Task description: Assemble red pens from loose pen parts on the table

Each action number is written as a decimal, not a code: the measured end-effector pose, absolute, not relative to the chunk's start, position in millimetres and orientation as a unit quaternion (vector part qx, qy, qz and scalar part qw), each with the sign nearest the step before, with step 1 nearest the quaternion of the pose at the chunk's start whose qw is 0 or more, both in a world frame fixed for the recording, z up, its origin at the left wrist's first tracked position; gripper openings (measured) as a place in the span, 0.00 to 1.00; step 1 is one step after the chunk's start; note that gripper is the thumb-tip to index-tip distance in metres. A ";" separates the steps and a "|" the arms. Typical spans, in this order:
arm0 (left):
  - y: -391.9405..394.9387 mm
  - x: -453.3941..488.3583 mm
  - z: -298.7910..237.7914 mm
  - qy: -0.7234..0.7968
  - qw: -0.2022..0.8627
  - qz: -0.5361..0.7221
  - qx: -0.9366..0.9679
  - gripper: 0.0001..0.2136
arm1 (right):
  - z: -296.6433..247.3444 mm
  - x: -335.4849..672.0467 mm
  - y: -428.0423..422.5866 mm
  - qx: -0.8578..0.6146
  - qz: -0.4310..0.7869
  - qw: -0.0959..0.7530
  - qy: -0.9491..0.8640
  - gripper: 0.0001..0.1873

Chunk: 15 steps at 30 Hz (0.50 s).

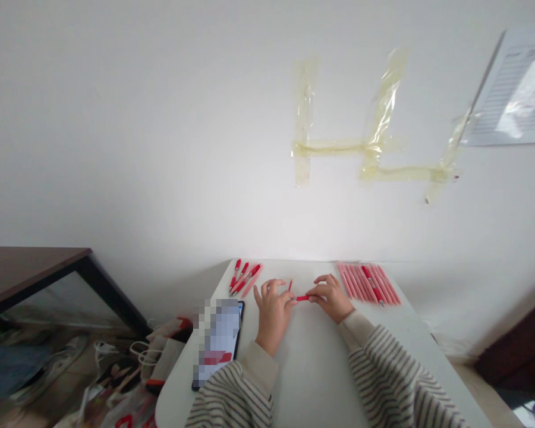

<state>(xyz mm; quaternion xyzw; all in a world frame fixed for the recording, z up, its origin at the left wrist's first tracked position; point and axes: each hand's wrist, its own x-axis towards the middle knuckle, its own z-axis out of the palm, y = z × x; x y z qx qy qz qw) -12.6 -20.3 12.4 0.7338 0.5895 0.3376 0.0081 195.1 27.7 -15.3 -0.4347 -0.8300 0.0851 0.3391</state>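
Between my two hands a red pen (302,298) is held level above the white table, pinched at both ends. The fingertips of my left hand (274,309) close on its left end, beside a silvery tip. My right hand (332,299) grips the right end between thumb and forefinger. Just behind the left fingers a thin red refill-like stick (290,285) points away from me; whether the hand touches it I cannot tell. Several red pens (243,277) lie at the back left. On the right is a row of pale pink sticks (354,282) with a red pen (372,285) among them.
A phone (223,333), its screen blurred out, lies by the left edge of the white table (312,368). The wall (160,148) rises right behind the table. At left stands a dark brown table (35,267), with bags and clutter (160,356) on the floor.
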 end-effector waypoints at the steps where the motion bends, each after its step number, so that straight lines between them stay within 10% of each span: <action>1: -20.5 -12.7 12.1 0.589 0.004 0.337 0.734 0.03 | -14.8 194.1 27.2 -0.434 0.086 0.343 -0.829 0.10; 15: -20.8 -9.5 11.1 0.602 -0.016 0.321 0.731 0.10 | -8.8 185.0 21.8 -0.426 0.101 0.401 -0.804 0.11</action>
